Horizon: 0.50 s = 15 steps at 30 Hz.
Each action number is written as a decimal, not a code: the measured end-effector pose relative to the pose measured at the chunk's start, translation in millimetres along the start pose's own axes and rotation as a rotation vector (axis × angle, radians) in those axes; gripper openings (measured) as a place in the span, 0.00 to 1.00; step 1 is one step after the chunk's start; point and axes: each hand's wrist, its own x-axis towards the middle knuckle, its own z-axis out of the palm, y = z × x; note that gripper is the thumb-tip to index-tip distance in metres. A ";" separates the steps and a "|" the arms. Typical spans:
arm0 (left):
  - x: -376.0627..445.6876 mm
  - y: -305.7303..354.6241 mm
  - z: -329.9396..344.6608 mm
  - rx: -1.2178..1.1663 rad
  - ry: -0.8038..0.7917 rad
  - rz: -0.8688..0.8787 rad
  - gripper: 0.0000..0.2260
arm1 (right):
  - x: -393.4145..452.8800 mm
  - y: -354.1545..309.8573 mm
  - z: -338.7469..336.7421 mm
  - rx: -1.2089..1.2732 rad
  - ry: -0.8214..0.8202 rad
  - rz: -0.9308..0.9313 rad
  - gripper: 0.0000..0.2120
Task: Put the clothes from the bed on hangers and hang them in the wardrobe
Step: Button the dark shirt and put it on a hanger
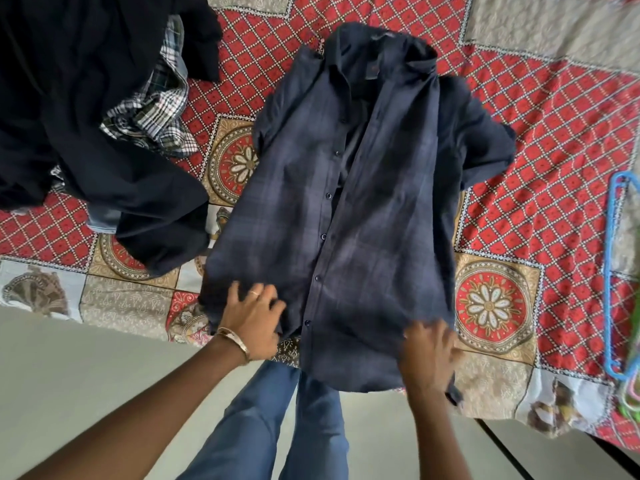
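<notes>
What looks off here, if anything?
Nothing damaged or spilled. The dark shirt lies spread on the bed, unbuttoned, its hem hanging over the bed edge, both hands at the hem. The other clothes sit in a rumpled heap at far left. Hangers wait at the right edge.

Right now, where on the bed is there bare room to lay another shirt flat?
Bare quilt shows between the dark plaid shirt and the blue hanger, and above the shirt's right sleeve. The left side is crowded with a pile of dark clothes. Only a narrow strip separates pile and shirt.
</notes>
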 end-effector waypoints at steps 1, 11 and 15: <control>3.1 8.0 -5.8 -0.057 -0.080 0.043 0.22 | 2.1 -14.0 -5.3 0.082 0.052 -0.076 0.16; 83.5 9.9 -57.6 -0.537 -0.658 -0.293 0.18 | 46.3 -124.4 -36.7 0.711 0.101 -0.391 0.09; 114.2 8.4 -65.4 -1.035 0.231 -0.399 0.07 | 60.5 -149.4 -46.7 0.735 0.181 -0.340 0.12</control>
